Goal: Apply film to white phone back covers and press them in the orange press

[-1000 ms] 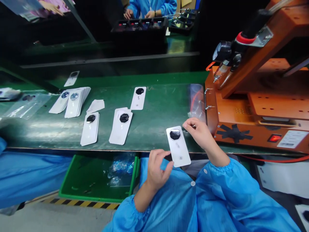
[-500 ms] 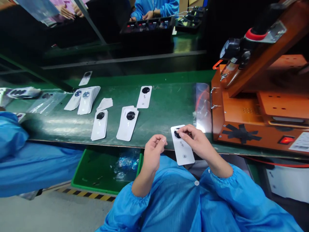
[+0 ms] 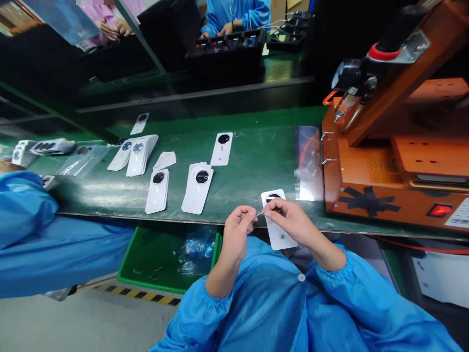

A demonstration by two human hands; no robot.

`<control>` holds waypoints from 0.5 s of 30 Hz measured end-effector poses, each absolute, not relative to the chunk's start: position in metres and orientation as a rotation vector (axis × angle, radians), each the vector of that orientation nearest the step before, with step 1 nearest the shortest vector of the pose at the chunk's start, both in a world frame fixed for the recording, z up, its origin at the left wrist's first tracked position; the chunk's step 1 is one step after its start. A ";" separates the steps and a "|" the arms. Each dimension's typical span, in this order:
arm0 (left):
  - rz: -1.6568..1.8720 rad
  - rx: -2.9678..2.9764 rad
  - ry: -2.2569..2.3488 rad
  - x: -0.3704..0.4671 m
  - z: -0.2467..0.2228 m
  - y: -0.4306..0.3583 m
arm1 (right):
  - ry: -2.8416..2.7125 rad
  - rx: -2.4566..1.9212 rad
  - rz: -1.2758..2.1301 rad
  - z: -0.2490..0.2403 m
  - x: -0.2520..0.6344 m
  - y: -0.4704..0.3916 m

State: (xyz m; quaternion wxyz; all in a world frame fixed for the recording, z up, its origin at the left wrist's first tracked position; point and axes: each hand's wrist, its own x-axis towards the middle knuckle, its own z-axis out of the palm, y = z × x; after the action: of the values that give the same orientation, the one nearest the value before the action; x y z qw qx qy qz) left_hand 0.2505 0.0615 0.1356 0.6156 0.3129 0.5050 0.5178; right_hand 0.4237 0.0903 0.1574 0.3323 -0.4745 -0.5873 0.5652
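Our left hand [image 3: 237,231] and right hand [image 3: 289,219] pinch a pale sliver [image 3: 259,213] beside one white panel [image 3: 279,241]; work there seems midway, while stacked panels [image 3: 195,199] on the tabletop [image 3: 242,181] lie untouched.

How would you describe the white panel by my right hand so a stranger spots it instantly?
Find the orange machine on the right of the green bench. Left of it, at the bench's front edge, the white panel is partly hidden by your right hand. Unlike the panels farther left, it juts past that edge.
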 end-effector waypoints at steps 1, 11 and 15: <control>1.196 0.716 1.162 0.251 0.135 0.062 | -1.525 -1.243 1.494 0.157 0.424 0.090; 1.339 1.004 1.393 0.253 0.134 0.057 | -1.633 -1.264 1.292 0.154 0.425 0.090; 1.350 1.104 1.451 0.247 0.134 0.056 | -1.656 -1.288 1.266 0.152 0.427 0.090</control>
State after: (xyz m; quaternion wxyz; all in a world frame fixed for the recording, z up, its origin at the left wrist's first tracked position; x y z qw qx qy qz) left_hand 0.2473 0.0561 0.1340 0.4229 0.4411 0.5796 0.5391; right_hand 0.4274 0.0897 0.1517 0.3386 -0.4945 -0.6360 0.4862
